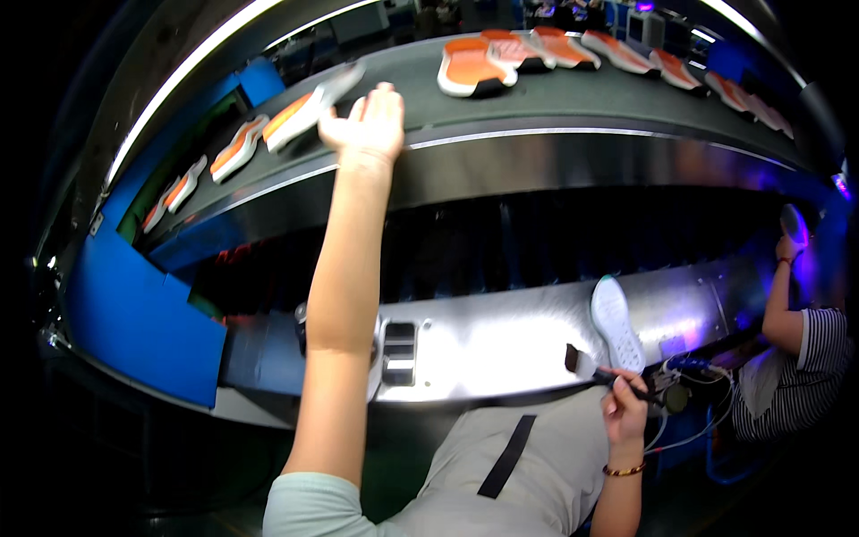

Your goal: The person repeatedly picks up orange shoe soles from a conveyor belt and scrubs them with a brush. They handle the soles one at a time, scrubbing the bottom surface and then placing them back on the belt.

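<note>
Two-handed at a metal bench (pixel 483 349): pinching a brush (pixel 587 365) in the right hand (pixel 625 407), beside the near end of a pale sole (pixel 616 320). Reaching to the far conveyor (pixel 582 95) with left hand (pixel 371 130) spread, just right of an orange-and-white sole (pixel 293 123), and hiding some bench behind the arm (pixel 342 336).

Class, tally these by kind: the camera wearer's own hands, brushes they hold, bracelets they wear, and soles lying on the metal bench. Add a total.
Hands (left hand, right hand): 2
Brush: 1
Bracelet: 1
Pale sole: 1
Total: 5
</note>
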Motion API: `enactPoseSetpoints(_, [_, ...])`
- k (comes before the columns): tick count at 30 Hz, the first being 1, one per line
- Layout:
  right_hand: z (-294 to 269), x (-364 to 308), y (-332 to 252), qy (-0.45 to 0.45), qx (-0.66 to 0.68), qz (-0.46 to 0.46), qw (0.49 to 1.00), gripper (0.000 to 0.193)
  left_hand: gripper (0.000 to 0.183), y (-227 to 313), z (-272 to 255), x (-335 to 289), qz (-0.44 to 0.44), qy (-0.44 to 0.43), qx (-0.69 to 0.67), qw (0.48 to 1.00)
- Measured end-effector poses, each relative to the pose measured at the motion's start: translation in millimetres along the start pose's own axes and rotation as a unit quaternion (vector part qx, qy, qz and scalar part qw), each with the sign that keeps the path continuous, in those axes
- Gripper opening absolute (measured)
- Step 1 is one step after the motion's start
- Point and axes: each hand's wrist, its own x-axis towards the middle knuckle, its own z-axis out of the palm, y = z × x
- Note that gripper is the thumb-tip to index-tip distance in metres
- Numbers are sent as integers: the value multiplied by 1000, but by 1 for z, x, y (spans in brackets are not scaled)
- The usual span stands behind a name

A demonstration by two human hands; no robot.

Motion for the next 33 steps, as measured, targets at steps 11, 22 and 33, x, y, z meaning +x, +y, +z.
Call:
enactPoseSetpoints(11, [8,-8,-6,0,-25,-20,999,19,22,-49,8,5,396,-332,809,279])
enactPoseSetpoints(22, [-8,-10,-15,32,-11,-76,997,16,37,-2,-71,-103,-211,-189,264,922])
enactPoseSetpoints(33, [9,-25,-28,-92,-1,-103,990,22,86,-67,-226,-208,-496,-241,-8,834])
